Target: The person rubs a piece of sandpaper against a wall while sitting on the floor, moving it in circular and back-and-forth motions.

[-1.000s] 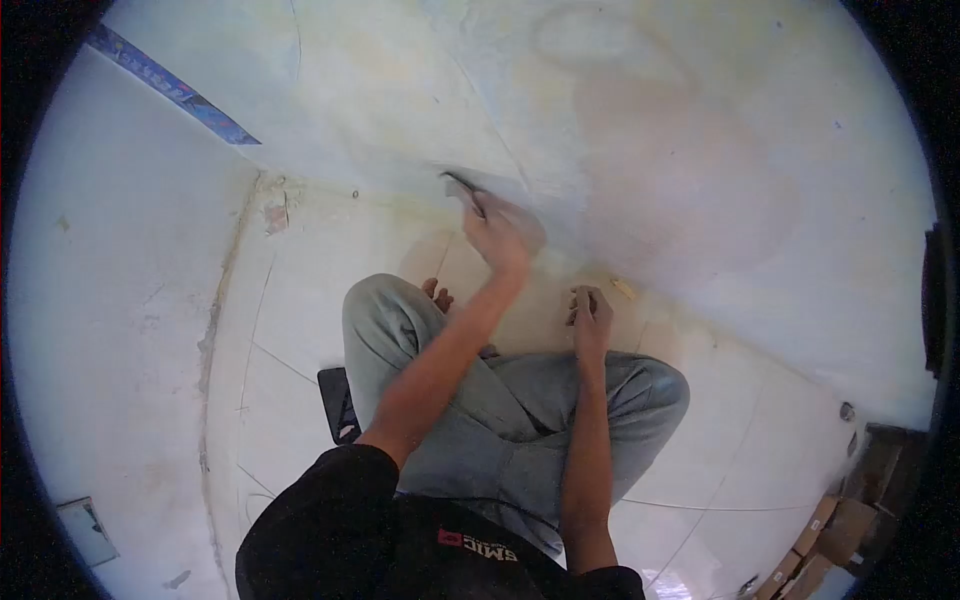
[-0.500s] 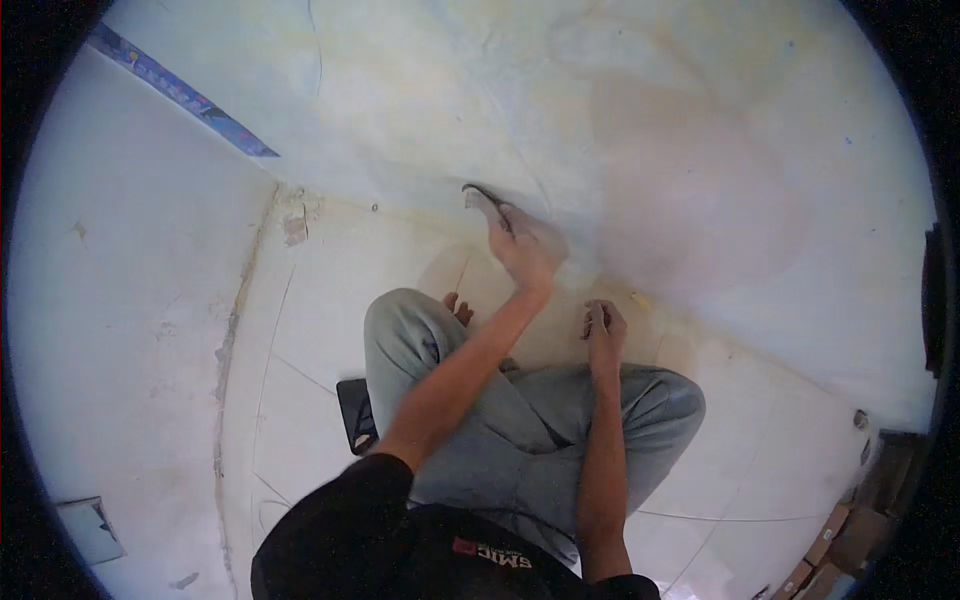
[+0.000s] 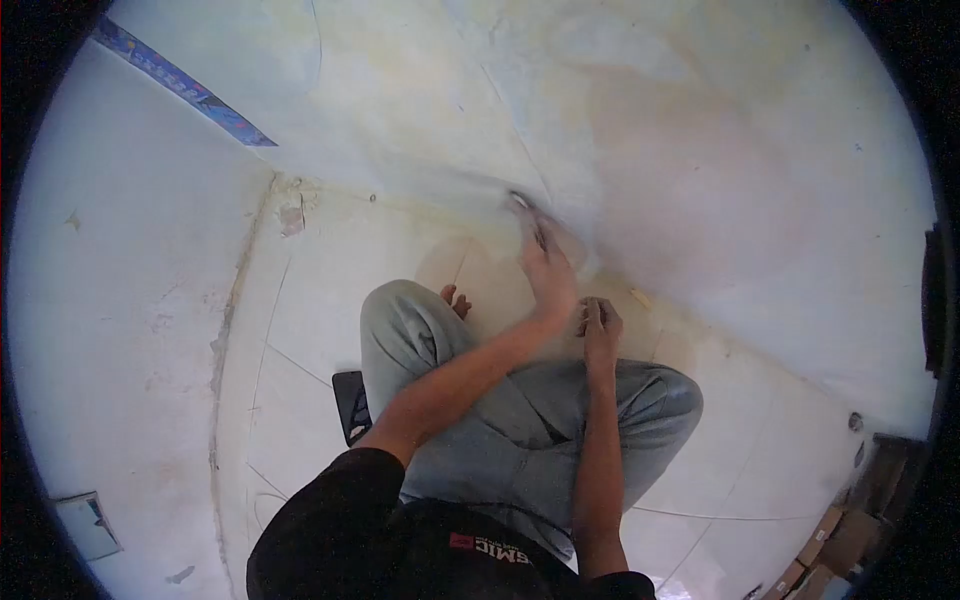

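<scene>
1. Step in hand. Through the head camera I see my left hand (image 3: pixel 550 270) with a flat tool (image 3: pixel 522 203) at the wall (image 3: pixel 700 170), low down near its join with the floor (image 3: pixel 310 330). I judge the stage to be work on the wall's surface.
2. Demand on movement. In my judgement, any stroke here calls for the tool's face lying flush with the wall, under even pressure, with the knuckles clear of the floor.
3. Left hand. The fingers are closed around the tool; blur hides their exact placement, and I cannot tell whether its whole face touches the wall.
4. Right hand. My right hand (image 3: pixel 601 322) is near the right knee, its fingers curled loosely together; I cannot tell whether anything small lies within them. A small yellowish piece (image 3: pixel 640 298) lies just beside it.
5. Surroundings. A dark flat object (image 3: pixel 351 405) lies on the floor beside the left leg. A blue printed strip (image 3: pixel 190 88) runs along the wall corner, and boxes (image 3: pixel 820 540) stand at far right.
</scene>
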`<state>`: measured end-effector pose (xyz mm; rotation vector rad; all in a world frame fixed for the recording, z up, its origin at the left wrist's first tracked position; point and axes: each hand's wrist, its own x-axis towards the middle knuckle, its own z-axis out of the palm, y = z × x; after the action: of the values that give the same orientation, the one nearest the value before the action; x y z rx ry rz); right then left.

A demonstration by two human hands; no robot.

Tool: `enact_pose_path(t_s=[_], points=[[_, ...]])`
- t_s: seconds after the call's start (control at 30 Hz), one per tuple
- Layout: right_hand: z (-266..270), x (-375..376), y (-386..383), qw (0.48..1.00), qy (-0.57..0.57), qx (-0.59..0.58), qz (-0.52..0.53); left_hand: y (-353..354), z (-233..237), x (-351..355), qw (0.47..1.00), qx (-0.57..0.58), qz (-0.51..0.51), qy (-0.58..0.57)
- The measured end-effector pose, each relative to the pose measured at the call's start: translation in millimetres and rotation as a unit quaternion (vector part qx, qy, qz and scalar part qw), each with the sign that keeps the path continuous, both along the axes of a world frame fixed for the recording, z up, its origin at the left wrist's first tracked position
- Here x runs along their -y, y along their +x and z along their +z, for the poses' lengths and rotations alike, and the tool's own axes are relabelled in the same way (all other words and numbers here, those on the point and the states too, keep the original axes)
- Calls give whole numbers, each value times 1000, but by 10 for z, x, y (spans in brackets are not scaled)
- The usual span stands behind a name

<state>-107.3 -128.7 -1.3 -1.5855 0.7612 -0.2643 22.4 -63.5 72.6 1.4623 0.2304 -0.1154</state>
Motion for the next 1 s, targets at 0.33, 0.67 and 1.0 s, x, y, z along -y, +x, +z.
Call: enact_pose_path(t_s=[0.33, 0.67, 1.0], points=[[-22, 50, 104, 999, 32, 12, -22, -62, -180, 96, 987, 117, 47, 96], [-59, 17, -12, 999, 35, 18, -17, -168, -70, 56, 991, 100, 63, 56], [33, 36, 33, 998, 54, 0, -32, -37, 91, -146, 985, 26, 125, -115]])
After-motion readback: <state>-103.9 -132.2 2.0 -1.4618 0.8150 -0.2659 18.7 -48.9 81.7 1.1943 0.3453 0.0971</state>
